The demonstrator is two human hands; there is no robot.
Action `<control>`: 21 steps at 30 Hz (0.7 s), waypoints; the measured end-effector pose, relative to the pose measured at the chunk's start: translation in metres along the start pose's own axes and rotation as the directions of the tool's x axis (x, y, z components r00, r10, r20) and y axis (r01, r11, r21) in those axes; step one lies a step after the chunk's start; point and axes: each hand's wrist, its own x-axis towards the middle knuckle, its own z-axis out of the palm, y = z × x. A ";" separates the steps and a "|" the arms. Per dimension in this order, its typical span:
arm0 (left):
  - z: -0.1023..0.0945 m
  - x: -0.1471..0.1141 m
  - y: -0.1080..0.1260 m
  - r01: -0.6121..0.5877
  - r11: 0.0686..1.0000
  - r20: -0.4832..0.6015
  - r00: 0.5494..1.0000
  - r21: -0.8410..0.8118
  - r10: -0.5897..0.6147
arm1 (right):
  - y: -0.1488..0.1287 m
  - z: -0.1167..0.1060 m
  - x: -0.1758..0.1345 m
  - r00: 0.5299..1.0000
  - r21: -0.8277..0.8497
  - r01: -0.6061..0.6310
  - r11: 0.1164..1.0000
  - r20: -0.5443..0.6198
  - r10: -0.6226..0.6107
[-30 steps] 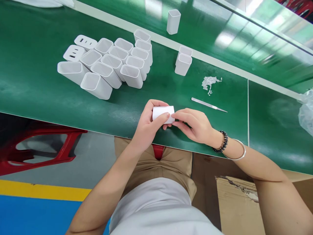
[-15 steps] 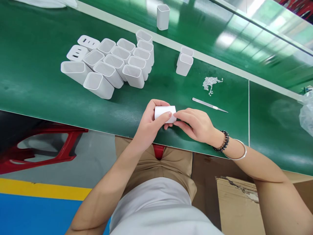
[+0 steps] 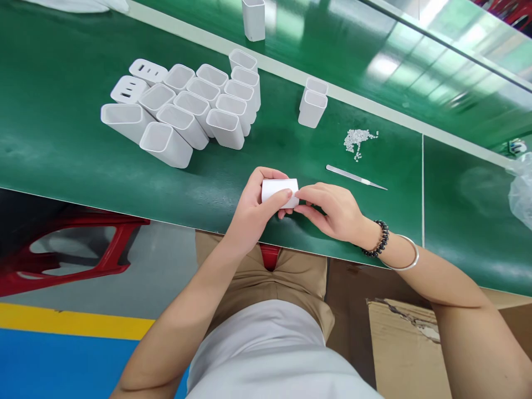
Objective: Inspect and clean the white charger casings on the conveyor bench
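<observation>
My left hand (image 3: pixel 258 206) is wrapped round a white plastic charger housing (image 3: pixel 275 187), which lies sideways above the front of the green bench. Its thumb presses on the near face. At the housing's right end, my right hand (image 3: pixel 332 210) has thumb and forefinger drawn together against the rim; whether a small part is between them is hidden. Beyond the right hand lie a pair of metal tweezers (image 3: pixel 353 176) and a small heap of clear plastic pieces (image 3: pixel 356 139).
Several open white housings (image 3: pixel 191 119) stand grouped at the left, two with slotted end faces up. Two more housings (image 3: pixel 313 108) stand behind the hands. Another housing (image 3: pixel 254 21) is on the green belt (image 3: pixel 324 50) past the pale rail. A clear plastic bag (image 3: pixel 521 191) sits far right.
The lone housing on the belt has travelled left. Both hands keep their hold with hardly any movement; the whole view has shifted slightly.
</observation>
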 end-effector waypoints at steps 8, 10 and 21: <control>0.001 0.000 0.001 0.005 1.000 -0.002 1.000 -0.003 -0.005 | 0.001 0.000 0.001 1.000 0.000 0.017 1.000 -0.021 -0.017; 0.001 0.000 0.000 0.003 1.000 0.001 1.000 -0.005 -0.003 | 0.001 0.000 0.001 0.999 -0.004 0.038 0.999 -0.024 -0.038; 0.001 -0.002 0.000 0.006 1.000 -0.007 1.000 -0.008 -0.006 | 0.001 0.001 0.001 0.997 -0.046 0.076 0.996 -0.024 -0.077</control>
